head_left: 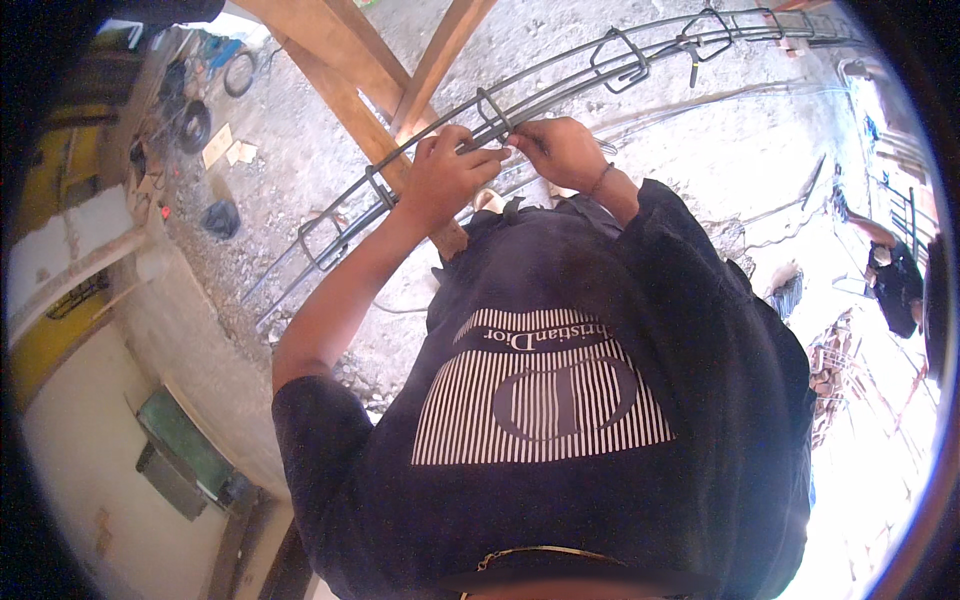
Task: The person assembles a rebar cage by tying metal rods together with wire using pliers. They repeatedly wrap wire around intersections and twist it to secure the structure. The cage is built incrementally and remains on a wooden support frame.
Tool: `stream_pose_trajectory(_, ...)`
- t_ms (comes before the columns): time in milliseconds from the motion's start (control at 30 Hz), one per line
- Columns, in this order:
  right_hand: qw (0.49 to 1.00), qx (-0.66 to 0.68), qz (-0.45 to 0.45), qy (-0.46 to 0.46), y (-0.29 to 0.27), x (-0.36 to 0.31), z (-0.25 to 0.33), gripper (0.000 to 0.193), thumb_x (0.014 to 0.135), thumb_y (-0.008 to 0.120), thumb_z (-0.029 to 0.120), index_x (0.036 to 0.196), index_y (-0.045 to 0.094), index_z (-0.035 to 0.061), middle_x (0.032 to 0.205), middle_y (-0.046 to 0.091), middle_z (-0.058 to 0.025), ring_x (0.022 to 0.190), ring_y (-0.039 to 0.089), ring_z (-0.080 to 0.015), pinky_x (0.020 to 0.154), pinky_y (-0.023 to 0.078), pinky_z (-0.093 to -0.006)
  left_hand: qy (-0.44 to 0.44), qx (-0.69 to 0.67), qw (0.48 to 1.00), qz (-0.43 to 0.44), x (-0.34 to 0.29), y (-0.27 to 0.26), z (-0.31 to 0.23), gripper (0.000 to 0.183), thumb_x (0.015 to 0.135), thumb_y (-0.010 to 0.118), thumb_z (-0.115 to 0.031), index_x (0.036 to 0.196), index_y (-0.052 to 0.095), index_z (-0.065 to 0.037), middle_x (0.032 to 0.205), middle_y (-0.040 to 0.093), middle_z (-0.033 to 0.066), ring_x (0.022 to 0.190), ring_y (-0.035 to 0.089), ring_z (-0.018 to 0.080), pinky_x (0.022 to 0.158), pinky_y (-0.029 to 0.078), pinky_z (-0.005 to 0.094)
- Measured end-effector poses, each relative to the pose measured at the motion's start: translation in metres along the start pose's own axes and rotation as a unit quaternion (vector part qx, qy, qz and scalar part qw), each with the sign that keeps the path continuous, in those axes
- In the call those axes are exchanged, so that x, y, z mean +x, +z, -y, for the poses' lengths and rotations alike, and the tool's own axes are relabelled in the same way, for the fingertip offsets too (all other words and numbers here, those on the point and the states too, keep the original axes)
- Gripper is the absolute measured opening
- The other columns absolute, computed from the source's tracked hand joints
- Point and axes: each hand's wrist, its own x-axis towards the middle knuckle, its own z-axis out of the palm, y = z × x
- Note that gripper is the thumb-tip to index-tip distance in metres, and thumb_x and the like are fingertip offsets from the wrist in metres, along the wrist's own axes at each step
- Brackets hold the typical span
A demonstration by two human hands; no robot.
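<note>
A long rebar cage (560, 95) of dark parallel bars and bent stirrups runs from the lower left to the upper right in front of me. My left hand (445, 180) is closed at the bars, its fingers bent over them and reaching toward the right hand. Just beside a stirrup (487, 104), my right hand (567, 152) pinches with thumb and forefinger; what lies in the pinch is too small to make out. The fingertips of both hands nearly meet there. Farther right, a small dark tool with a yellow part (693, 66) hangs at the cage.
Wooden beams (345, 50) cross beneath the cage. Rough, dusty ground (740, 130) with loose bars surrounds it. A black bag (220, 219) and coiled material (240, 73) lie at left, near a low wall (200, 310). Another person (893, 285) is at far right, near rubble (835, 365).
</note>
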Motion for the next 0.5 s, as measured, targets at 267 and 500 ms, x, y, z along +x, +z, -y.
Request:
stream_pose_trajectory(267, 0.997, -0.078, -0.023, 0.017, 0.005, -0.002, 0.013, 0.030, 0.093, 0.058, 0.037, 0.091, 0.072, 0.0106, 0.073, 0.068, -0.0160, 0.068, 0.067, -0.0379, 0.063, 0.053, -0.0500, -0.095, -0.182, 0.976, -0.071, 0.013, -0.010, -0.001, 0.030, 0.084, 0.066, -0.011, 0.114, 0.065, -0.012, 0.119, 0.066, 0.0107, 0.119, 0.057, 0.0321, 0.096, 0.049, 0.0469)
stream_pose_trajectory(500, 0.992, -0.107, -0.069, 0.004, 0.014, -0.002, 0.017, 0.029, 0.092, 0.058, 0.035, 0.084, 0.069, 0.0093, 0.071, 0.067, -0.0140, 0.066, 0.067, -0.0352, 0.061, 0.054, -0.0486, -0.325, -0.315, 0.886, 0.102, 0.045, -0.010, -0.016, 0.049, 0.078, 0.069, -0.013, 0.123, 0.057, 0.003, 0.111, 0.068, 0.0249, 0.103, 0.067, 0.0399, 0.090, 0.053, 0.0450)
